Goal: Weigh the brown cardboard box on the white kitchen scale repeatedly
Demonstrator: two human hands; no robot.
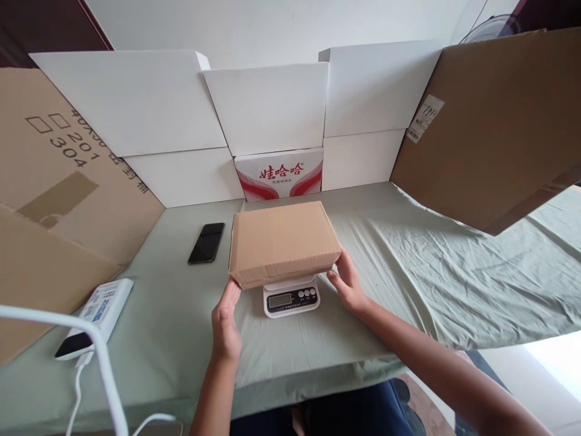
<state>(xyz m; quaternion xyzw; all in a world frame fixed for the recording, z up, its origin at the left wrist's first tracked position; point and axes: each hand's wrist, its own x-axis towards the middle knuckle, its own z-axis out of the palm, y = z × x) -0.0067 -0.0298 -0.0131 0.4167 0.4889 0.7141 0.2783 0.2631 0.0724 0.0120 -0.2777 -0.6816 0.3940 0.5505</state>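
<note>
A flat brown cardboard box rests on a small white digital scale in the middle of the table. My left hand is flat and upright, fingertips at the box's near left corner. My right hand has its fingers against the box's near right corner. Neither hand closes around the box; both flank it with fingers extended. The scale's display and buttons show under the box's front edge.
A black phone lies left of the box on the pale green cloth. A white power bank with cable sits near left. White boxes and brown cardboard sheets wall the back and sides.
</note>
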